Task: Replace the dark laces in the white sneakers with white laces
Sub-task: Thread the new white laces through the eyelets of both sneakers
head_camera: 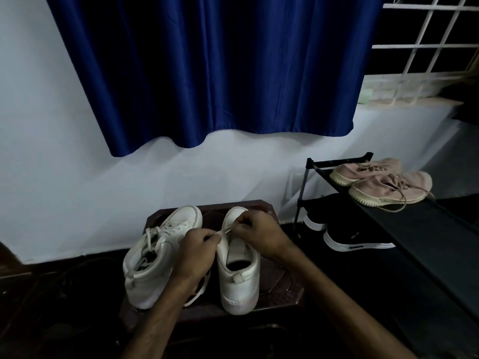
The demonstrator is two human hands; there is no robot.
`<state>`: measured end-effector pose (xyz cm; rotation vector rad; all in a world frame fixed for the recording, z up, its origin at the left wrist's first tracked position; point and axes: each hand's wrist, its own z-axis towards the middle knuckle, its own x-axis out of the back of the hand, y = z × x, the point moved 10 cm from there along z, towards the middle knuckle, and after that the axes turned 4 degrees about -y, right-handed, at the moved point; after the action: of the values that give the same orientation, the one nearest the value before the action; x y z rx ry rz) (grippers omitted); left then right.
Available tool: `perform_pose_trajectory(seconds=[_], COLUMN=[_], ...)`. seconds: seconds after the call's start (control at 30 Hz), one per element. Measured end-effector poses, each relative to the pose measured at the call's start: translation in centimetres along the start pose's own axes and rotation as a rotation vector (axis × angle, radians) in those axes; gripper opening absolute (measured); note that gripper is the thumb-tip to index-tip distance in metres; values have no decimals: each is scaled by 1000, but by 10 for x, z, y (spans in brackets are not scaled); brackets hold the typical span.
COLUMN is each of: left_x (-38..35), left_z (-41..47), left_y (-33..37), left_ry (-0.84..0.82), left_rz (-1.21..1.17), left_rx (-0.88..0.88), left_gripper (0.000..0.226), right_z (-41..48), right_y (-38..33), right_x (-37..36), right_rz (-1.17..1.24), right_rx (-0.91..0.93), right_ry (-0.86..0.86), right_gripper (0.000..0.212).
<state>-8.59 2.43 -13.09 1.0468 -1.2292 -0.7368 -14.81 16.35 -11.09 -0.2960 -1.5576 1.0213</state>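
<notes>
Two white high-top sneakers stand heel-toward-me on a dark brown stool. The left sneaker carries white laces through its eyelets. Over the right sneaker, whose tongue lies bare, both hands work a white lace. My left hand pinches one stretch of it above the shoe's left side. My right hand pinches the lace near the front eyelets. A loose loop of white lace hangs down between the two shoes. No dark lace is visible.
A black shoe rack stands to the right, holding pink sneakers on top and black sneakers below. A blue curtain hangs on the white wall behind. The floor around the stool is dark.
</notes>
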Motion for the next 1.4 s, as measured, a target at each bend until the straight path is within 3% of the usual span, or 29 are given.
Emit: perform_pose_trajectory(seconds=[0.3, 0.4, 0.53, 0.63, 0.77, 0.87, 0.93, 1.03, 1.2, 1.4], left_x=[2, -2, -12, -21, -16, -16, -19, -25, -26, -16], left_z=[-3, -4, -6, -10, -17, -22, -22, -32, -46, -35], left_y=[-1, -7, -19, -16, -4, -7, -22, -42, -51, 1], left_ry=[28, 11, -6, -8, 107, 121, 54, -17, -50, 68], left_rz=[-17, -48, -149, -184, -18, -3, -199, -358, -217, 97], left_rx=[24, 60, 83, 69, 27, 40, 95, 193, 150, -127], left_gripper=[36, 48, 44, 14, 19, 21, 23, 7, 6, 27], right_z=[-5, -7, -6, -9, -20, -24, -26, -33, -38, -38], right_y=[-14, -16, -11, -2, -4, -12, -21, -8, 13, 4], right_x=[-5, -4, -4, 1, 4, 6, 2, 3, 1, -1], right_rz=[-302, -381, -286, -100, 129, -76, -213, -82, -29, -91], right_rx=[103, 110, 111, 68, -3, 43, 157, 150, 74, 70], right_ry=[3, 52, -10, -61, -180, -241, -245, -153, -65, -73], right_gripper=[23, 25, 21, 16, 37, 38, 29, 24, 32, 33])
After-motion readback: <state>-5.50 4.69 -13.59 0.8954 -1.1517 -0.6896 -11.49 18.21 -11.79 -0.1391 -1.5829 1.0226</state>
